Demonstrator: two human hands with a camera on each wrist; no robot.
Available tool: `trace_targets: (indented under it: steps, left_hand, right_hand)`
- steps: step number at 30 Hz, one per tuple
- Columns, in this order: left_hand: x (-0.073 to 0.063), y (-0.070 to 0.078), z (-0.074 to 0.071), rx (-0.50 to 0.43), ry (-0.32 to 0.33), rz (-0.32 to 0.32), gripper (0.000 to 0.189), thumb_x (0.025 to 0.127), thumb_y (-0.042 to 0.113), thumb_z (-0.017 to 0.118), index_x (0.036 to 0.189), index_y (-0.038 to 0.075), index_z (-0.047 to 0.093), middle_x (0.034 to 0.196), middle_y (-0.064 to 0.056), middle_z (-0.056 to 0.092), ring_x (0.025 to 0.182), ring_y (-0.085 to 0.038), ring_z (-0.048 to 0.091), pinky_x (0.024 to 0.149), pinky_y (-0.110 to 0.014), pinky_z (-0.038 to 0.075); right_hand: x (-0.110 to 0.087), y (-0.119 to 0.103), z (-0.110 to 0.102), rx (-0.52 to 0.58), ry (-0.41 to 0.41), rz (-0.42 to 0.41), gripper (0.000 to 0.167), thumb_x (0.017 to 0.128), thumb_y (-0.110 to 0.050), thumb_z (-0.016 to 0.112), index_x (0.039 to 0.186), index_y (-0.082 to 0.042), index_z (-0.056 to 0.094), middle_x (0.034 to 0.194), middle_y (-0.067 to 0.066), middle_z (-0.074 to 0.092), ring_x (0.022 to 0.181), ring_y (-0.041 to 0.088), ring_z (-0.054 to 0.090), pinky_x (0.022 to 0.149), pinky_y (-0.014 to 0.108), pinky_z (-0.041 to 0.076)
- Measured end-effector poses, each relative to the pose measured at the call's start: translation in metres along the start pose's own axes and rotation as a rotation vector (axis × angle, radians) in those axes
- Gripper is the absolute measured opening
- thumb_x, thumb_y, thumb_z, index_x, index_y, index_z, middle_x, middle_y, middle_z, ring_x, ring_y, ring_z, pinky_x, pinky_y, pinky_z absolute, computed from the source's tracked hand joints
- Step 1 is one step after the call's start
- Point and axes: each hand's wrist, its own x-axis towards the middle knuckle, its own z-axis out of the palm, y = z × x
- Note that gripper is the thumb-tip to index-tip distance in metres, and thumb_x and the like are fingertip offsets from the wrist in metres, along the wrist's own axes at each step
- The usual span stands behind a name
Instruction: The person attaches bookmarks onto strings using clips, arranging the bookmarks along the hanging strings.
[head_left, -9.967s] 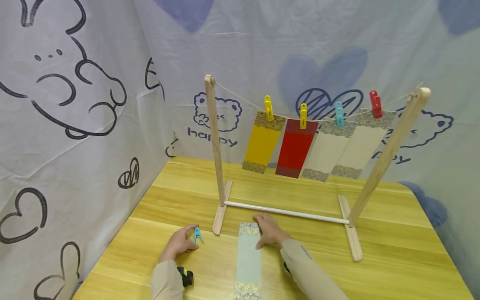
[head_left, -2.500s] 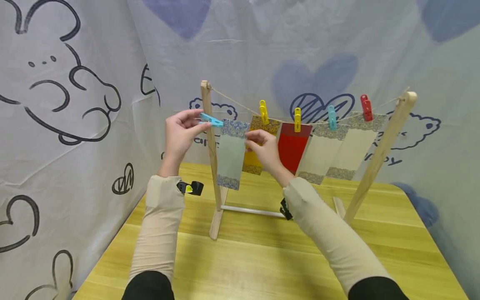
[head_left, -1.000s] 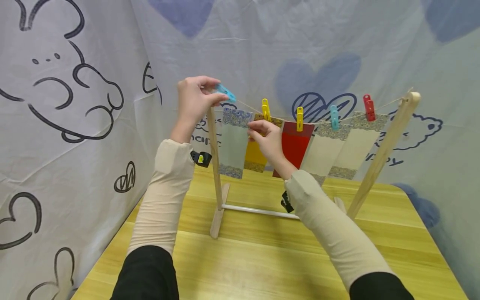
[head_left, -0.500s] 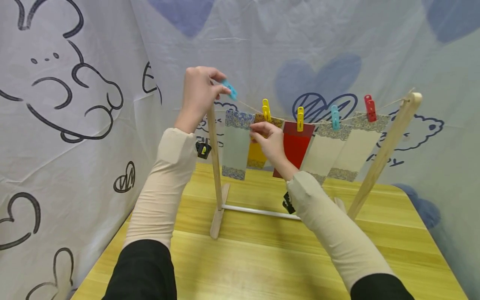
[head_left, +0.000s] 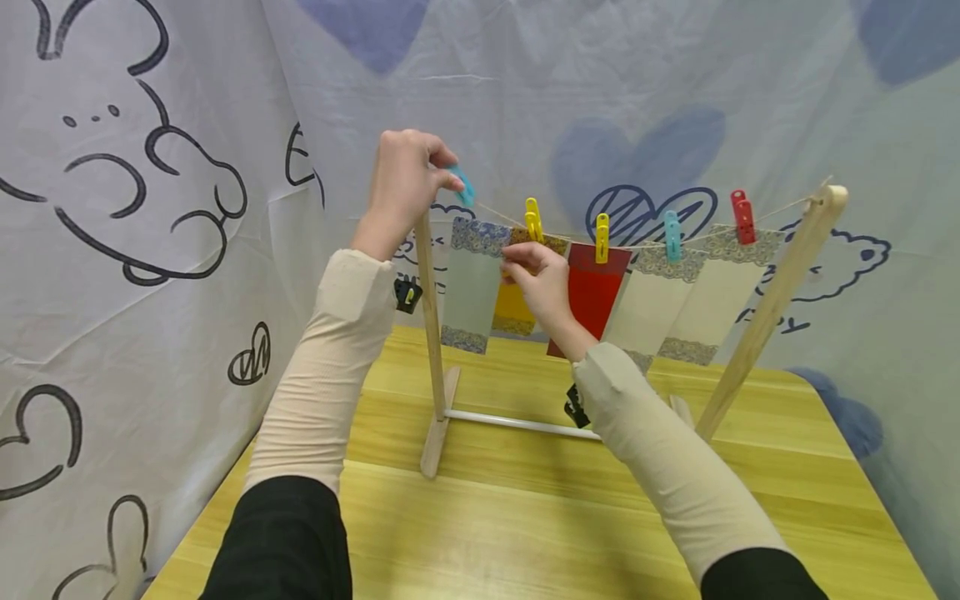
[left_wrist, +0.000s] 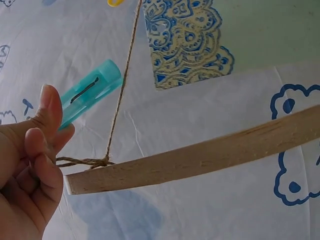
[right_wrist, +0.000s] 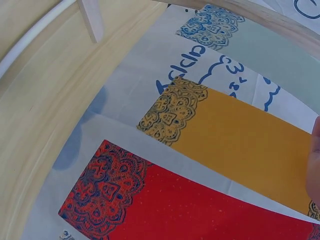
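Note:
My left hand (head_left: 403,183) pinches a light blue clothespin (head_left: 464,187) high by the top of the left post. In the left wrist view, the front end of that clothespin (left_wrist: 92,90) is right at the twine (left_wrist: 122,92), a little out from its knot. With fingertips and thumb, my right hand (head_left: 542,279) holds the upper right edge of a pale green card (head_left: 468,287) with blue patterned ends. This card hangs upright just below the twine, overlapping a yellow card (head_left: 513,312) behind it. Only a bit of the right hand shows in the right wrist view.
Yellow clothespins (head_left: 533,221) hold the yellow card and a red card (head_left: 592,292). Two cream cards (head_left: 716,304) hang further right under a blue clothespin (head_left: 672,236) and a red one (head_left: 742,217). The wooden left post (head_left: 429,308) stands close beside my left forearm.
The pale green card has risen from the table to the twine in my right hand. Over the last second my left hand has moved up and right with the clothespin.

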Motion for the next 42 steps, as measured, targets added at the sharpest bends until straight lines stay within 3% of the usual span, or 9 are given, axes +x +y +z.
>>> trace_targets:
  steps: [9, 13, 22, 30, 36, 42]
  left_hand:
    - [0.001, -0.004, 0.002, -0.012, -0.043, -0.026, 0.025, 0.072, 0.019, 0.072, 0.092, 0.003, 0.07, 0.091, -0.008, 0.067, 0.079, -0.016, 0.058, 0.065, -0.021, 0.047]
    - [0.001, -0.003, 0.003, -0.014, -0.054, -0.026, 0.026, 0.072, 0.018, 0.072, 0.092, 0.003, 0.07, 0.09, -0.008, 0.067, 0.079, -0.017, 0.059, 0.067, -0.021, 0.048]
    - [0.001, -0.004, 0.007, -0.009, -0.053, 0.004, 0.025, 0.072, 0.016, 0.073, 0.092, 0.001, 0.07, 0.089, -0.01, 0.067, 0.082, -0.019, 0.059, 0.07, -0.023, 0.047]
    - [0.001, 0.004, 0.004, 0.079, -0.107, 0.05, 0.019, 0.079, 0.011, 0.067, 0.095, 0.002, 0.068, 0.096, -0.008, 0.065, 0.089, -0.019, 0.057, 0.081, -0.027, 0.044]
    - [0.0, 0.009, 0.002, 0.081, -0.13, 0.064, 0.018, 0.081, 0.01, 0.065, 0.097, 0.003, 0.067, 0.097, -0.009, 0.064, 0.089, -0.018, 0.058, 0.079, -0.027, 0.045]
    - [-0.002, 0.009, 0.002, 0.068, -0.108, 0.093, 0.018, 0.079, 0.011, 0.066, 0.095, 0.002, 0.067, 0.096, -0.008, 0.065, 0.089, -0.019, 0.059, 0.072, -0.024, 0.045]
  right_hand:
    - [0.001, 0.0, 0.0, 0.001, 0.038, -0.018, 0.012, 0.081, 0.014, 0.055, 0.091, 0.02, 0.058, 0.09, 0.033, 0.057, 0.077, 0.046, 0.054, 0.068, 0.05, 0.048]
    - [0.002, -0.002, 0.0, -0.014, 0.054, -0.025, 0.012, 0.081, 0.014, 0.054, 0.091, 0.02, 0.058, 0.089, 0.033, 0.057, 0.077, 0.044, 0.055, 0.069, 0.049, 0.049]
    - [0.003, -0.004, 0.002, -0.045, 0.062, -0.037, 0.012, 0.082, 0.013, 0.055, 0.091, 0.02, 0.058, 0.09, 0.033, 0.058, 0.079, 0.043, 0.056, 0.068, 0.044, 0.05]
    - [0.0, -0.004, 0.005, -0.101, 0.043, -0.022, 0.011, 0.082, 0.014, 0.054, 0.09, 0.019, 0.059, 0.089, 0.032, 0.059, 0.078, 0.043, 0.056, 0.068, 0.041, 0.051]
    - [0.003, 0.003, 0.004, -0.073, 0.036, -0.022, 0.011, 0.081, 0.013, 0.056, 0.09, 0.018, 0.06, 0.089, 0.03, 0.059, 0.077, 0.041, 0.056, 0.068, 0.041, 0.051]
    - [0.006, 0.026, 0.003, -0.107, 0.036, -0.013, 0.01, 0.082, 0.008, 0.058, 0.09, 0.013, 0.062, 0.089, 0.023, 0.062, 0.075, 0.027, 0.06, 0.066, 0.031, 0.052]
